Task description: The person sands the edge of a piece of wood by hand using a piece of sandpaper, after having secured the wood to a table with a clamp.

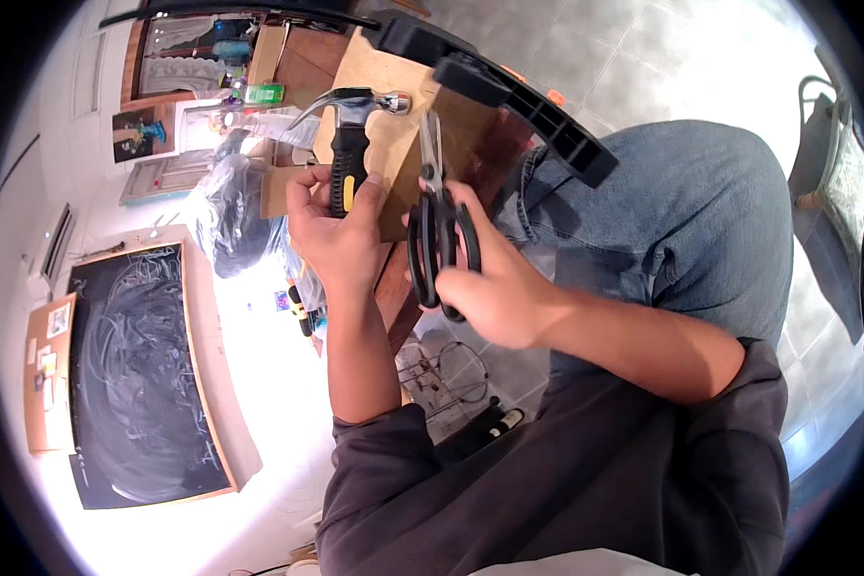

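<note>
My left hand (pixel 339 245) is closed round the lower handle of a small claw hammer (pixel 349 154). Its grip is black with a yellow patch, and the metal head points away from me, claw to the left. In my right hand (pixel 504 293) is a pair of scissors (pixel 444 230) with large black handles. Their metal blades point away from me and look almost together. Both tools are held side by side above or beside a light wooden board (pixel 379 72); I cannot tell whether either touches it.
A long black plastic piece (pixel 538 110) lies across the far side, near my jeans-covered knee (pixel 682 202). Left of the hammer sits a grey plastic bag (pixel 235 216). A yellow-and-black tool (pixel 300 309) lies near my left forearm. A chair (pixel 821 182) stands far right.
</note>
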{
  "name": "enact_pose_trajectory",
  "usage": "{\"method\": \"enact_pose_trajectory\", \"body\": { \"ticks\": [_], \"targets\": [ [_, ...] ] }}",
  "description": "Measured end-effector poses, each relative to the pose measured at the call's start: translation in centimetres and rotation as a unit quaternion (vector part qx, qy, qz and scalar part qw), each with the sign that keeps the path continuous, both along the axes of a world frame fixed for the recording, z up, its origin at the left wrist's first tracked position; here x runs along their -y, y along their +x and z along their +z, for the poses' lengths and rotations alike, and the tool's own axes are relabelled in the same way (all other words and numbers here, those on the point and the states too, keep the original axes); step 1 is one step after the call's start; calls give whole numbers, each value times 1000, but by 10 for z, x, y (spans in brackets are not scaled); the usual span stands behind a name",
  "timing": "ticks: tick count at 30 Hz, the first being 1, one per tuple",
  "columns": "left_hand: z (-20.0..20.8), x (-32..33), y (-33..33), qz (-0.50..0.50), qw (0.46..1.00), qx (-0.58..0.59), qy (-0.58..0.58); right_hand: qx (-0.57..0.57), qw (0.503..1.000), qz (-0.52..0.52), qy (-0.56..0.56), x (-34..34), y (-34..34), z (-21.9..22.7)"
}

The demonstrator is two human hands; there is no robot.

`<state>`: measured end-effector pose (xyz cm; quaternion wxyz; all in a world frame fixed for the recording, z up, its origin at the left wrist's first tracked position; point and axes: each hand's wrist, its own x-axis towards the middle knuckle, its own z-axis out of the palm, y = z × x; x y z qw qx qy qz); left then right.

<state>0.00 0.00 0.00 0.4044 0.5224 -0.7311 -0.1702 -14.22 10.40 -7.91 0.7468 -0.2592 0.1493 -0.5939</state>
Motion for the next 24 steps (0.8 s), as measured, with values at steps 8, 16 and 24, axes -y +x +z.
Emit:
{"method": "enact_pose_trajectory", "body": {
  "ticks": [8, 16, 24],
  "targets": [
    [8, -2, 34, 43, 990, -132, 11, -136, 987, 15, -87, -6, 11, -2],
    [-32, -38, 81, 81, 933, -352, 0, -52, 986, 154, -41, -21, -14, -3],
    [-67, -30, 98, 117, 909, -399, -14, -160, 975, 150, -18, -17, -48, -19]
  ]
}}
